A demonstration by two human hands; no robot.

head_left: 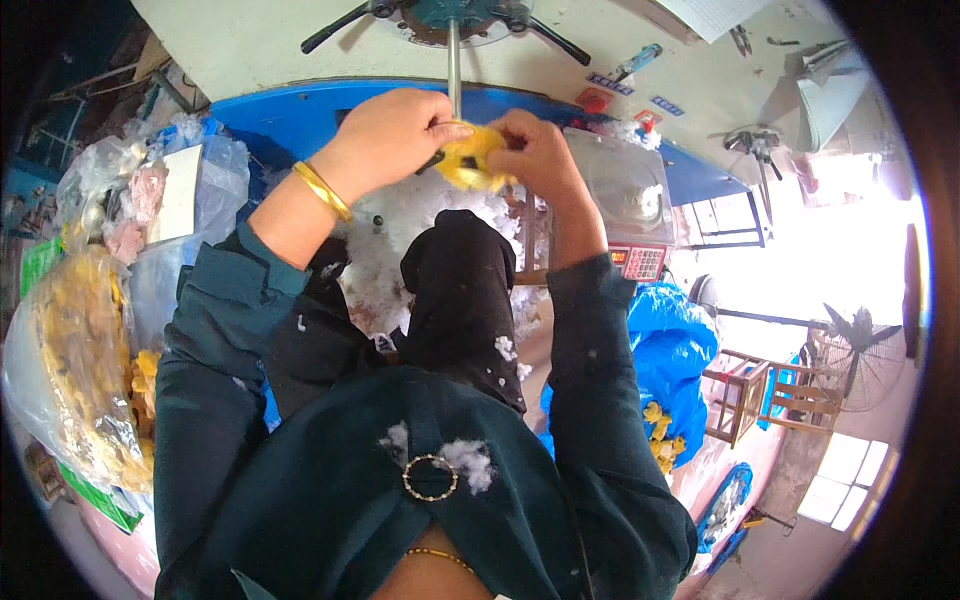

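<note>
A small yellow plush piece (470, 158) with dark patches is held up at the end of a thin metal tube (454, 70). My left hand (398, 130) pinches its upper left side, close beside the tube. On the other side my right hand (538, 152) grips it with thumb and bent fingers. The tube comes out of a round machine fitting (455, 14) with black handles. Whether the tube's tip is inside the plush is hidden by my fingers and the fabric.
Left stands a clear plastic bag (75, 350) of yellow plush pieces. A weighing scale (622, 190) with a red keypad sits right of my hands. White fluff (375, 290) lies below. Further right are a blue bag (668, 335), wooden chair (735, 400) and fan (855, 355).
</note>
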